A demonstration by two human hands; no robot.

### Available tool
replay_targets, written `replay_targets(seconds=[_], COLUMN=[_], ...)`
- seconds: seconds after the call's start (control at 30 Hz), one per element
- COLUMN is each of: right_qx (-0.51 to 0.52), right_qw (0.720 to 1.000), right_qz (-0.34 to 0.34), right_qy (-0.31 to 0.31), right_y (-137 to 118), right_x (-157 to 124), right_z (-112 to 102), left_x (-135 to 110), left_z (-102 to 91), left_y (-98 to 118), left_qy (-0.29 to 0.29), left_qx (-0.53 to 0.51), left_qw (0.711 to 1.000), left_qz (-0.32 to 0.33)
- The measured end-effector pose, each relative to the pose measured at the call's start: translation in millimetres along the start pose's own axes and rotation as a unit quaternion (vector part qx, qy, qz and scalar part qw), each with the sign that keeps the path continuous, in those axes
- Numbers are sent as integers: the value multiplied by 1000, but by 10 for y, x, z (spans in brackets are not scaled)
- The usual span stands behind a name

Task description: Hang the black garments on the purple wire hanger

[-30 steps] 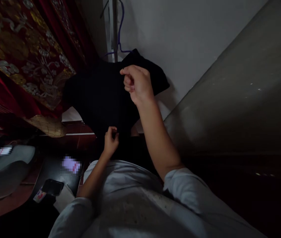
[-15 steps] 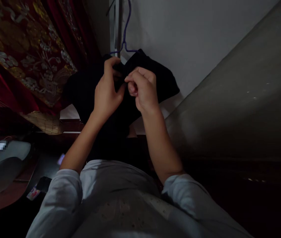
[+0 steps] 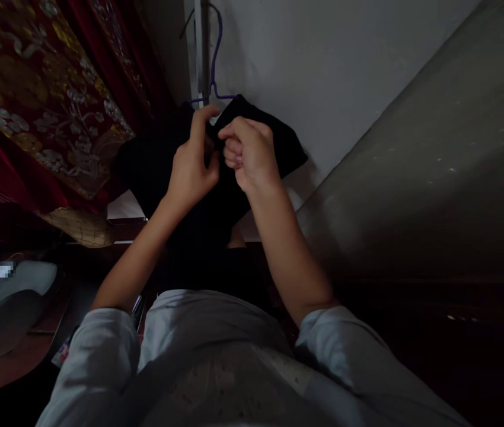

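A black short-sleeved shirt [image 3: 274, 139] hangs in front of me on a purple wire hanger [image 3: 214, 77]. At its front opening, below the collar, are both hands. My left hand [image 3: 192, 163] curls around the left side of the opening, index finger raised and thumb in front; its other fingers are partly hidden in the dark cloth. Thumb and index finger of my right hand [image 3: 252, 148] pinch together at the front edge, the other fingers curled in. Any button between the hands is too dark to make out.
A metal pole [image 3: 198, 53] stands behind the hanger against a grey wall [image 3: 323, 59]. Red cloth with gold and silver embroidery [image 3: 51, 89] hangs at left. A large greyish sloping surface [image 3: 412, 178] fills the right. A grey chair [image 3: 7, 314] stands lower left.
My left thumb has drawn down and back from the right hand's fingertips. The right hand's curled fingers have shifted slightly. Hands, shirt and hanger appear a little further left in view.
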State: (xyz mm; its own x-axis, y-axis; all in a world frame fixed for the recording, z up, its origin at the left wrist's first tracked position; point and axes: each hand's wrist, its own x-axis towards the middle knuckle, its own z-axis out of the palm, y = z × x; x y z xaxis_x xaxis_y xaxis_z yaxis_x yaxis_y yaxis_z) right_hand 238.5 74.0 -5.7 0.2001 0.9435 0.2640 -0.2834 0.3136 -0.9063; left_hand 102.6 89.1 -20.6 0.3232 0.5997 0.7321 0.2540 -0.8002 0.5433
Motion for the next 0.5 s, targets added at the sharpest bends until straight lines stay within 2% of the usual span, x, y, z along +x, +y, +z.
replay_targets(seconds=[0.17, 0.23, 0.37, 0.43, 0.5], right_qx=[-45, -64, -97, -114, -131], right_qw=[998, 996, 989, 988, 987], right_qz=[-37, -67, -106, -88, -61], right_qy=[9, 9, 27, 48, 68], right_y=[134, 187, 413, 573, 726], right_x=[18, 54, 104, 49, -76], right_z=[-32, 3, 112, 131, 104], left_x=[152, 182, 252, 311, 349], left_z=[-271, -335, -392, -477, -645], left_y=[-80, 18, 394, 539, 561], left_qy=[7, 8, 23, 61, 142], left_qx=[0, 21, 50, 75, 84], left_qw=[1000, 999, 998, 995, 984], left_qz=[-23, -24, -23, 18, 69])
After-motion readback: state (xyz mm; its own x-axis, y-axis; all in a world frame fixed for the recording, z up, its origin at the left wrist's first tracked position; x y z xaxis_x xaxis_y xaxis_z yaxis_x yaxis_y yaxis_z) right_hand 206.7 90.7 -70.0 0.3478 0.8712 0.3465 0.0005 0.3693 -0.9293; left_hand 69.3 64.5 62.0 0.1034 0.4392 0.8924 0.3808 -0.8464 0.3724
